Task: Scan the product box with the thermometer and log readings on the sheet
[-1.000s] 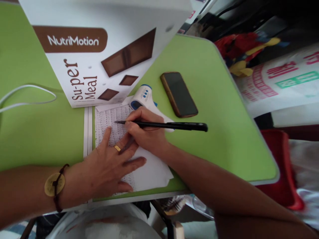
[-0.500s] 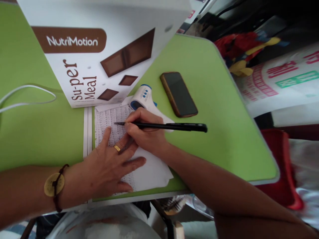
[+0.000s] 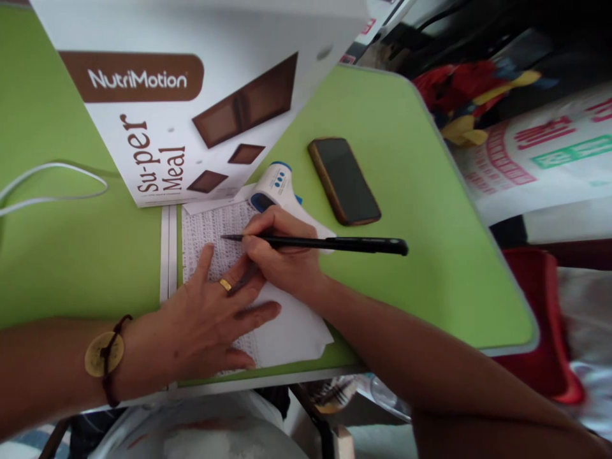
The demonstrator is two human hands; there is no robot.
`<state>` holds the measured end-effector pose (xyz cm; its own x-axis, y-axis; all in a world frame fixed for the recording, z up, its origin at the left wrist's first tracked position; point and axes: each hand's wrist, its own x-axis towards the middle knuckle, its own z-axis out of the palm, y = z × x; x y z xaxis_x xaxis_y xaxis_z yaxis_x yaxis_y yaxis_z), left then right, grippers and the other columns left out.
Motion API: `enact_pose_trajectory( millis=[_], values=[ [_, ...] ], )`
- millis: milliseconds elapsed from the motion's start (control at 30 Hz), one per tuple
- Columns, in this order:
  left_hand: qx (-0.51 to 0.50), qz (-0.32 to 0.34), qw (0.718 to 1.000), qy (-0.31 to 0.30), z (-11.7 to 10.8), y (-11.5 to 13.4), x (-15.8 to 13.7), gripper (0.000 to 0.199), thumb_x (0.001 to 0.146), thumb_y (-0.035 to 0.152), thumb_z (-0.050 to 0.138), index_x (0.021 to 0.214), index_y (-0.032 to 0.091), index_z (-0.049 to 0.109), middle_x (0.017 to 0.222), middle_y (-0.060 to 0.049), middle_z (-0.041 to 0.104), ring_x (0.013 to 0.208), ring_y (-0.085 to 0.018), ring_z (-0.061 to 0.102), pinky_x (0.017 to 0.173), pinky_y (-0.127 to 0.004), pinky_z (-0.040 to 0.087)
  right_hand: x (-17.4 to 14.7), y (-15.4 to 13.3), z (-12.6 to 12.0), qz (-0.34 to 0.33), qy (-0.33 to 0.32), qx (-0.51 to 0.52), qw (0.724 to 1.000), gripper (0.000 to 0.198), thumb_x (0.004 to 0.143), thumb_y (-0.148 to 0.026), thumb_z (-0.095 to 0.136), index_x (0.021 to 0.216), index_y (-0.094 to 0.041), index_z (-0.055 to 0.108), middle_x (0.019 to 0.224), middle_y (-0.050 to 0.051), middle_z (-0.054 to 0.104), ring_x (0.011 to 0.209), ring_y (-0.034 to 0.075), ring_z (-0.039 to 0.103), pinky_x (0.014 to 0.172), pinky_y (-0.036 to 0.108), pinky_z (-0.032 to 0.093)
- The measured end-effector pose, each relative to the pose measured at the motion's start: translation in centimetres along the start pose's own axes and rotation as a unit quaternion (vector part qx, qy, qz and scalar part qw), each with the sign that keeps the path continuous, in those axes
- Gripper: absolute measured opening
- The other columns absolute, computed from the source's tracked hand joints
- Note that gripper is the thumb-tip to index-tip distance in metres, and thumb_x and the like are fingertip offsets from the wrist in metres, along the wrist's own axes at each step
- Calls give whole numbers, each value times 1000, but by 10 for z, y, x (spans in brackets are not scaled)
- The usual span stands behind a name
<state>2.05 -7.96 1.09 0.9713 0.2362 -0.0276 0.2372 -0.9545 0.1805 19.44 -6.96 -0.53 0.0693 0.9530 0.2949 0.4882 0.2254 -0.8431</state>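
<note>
A sheet of paper [image 3: 291,325] lies on the green table, its upper left part covered in small dense handwriting. Fingers spread, my left hand [image 3: 215,312] rests flat on the sheet; it wears a gold ring, with a corded bracelet at the wrist. My right hand [image 3: 282,252] is closed round a black pen [image 3: 354,245], whose tip points left at the written lines. Whether the tip touches the paper I cannot tell. Just beyond my right hand lies a white and blue infrared thermometer [image 3: 275,185], its handle partly hidden by that hand.
A tall white NutriMotion box [image 3: 157,140] stands behind the paper. To the right lies a smartphone [image 3: 344,182] in a brown case. A white cable [image 3: 62,167] loops at the left. Past the table's right edge are a printed white bag [image 3: 540,153] and a red container [image 3: 540,319].
The pen and my right hand have shifted very slightly to the right, and the pen's rear end sits a little lower. My left hand and the paper have stayed in place.
</note>
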Motion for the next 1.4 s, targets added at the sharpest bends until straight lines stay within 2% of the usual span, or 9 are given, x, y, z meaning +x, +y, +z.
enact_pose_trajectory(
  millis=[500, 767, 1067, 1400],
  values=[
    [-11, 2, 1000, 8, 2, -1, 1, 72, 85, 66, 65, 144, 28, 49, 147, -14, 45, 135, -41, 39, 107, -75, 28, -2, 1, 1, -10, -49, 24, 998, 5, 74, -18, 54, 71, -21, 55, 61, -3, 56, 54, 11, 50, 50, 24, 42],
    [-6, 1, 1000, -6, 1, -1, 1, 71, 86, 68, 64, 144, 29, 48, 147, -13, 45, 135, -40, 39, 107, -74, 29, -2, -1, 2, -14, -43, 29, 999, 8, 74, -17, 54, 69, -22, 53, 61, -4, 54, 53, 10, 49, 49, 24, 42],
    [-2, -1, 1000, 5, 2, 0, 0, 72, 85, 68, 64, 144, 29, 48, 149, -13, 44, 138, -40, 36, 107, -75, 30, -2, 0, 2, -5, -14, 8, 1000, 8, 73, -17, 55, 69, -22, 53, 61, -3, 54, 51, 11, 48, 48, 25, 41],
    [2, -7, 1000, 30, 6, 1, 0, 74, 83, 69, 66, 143, 30, 48, 149, -13, 43, 139, -40, 34, 108, -74, 28, -2, -1, 1, -7, -23, 6, 1000, 6, 71, -17, 53, 67, -22, 52, 60, -3, 54, 53, 11, 48, 49, 24, 41]
  ],
)
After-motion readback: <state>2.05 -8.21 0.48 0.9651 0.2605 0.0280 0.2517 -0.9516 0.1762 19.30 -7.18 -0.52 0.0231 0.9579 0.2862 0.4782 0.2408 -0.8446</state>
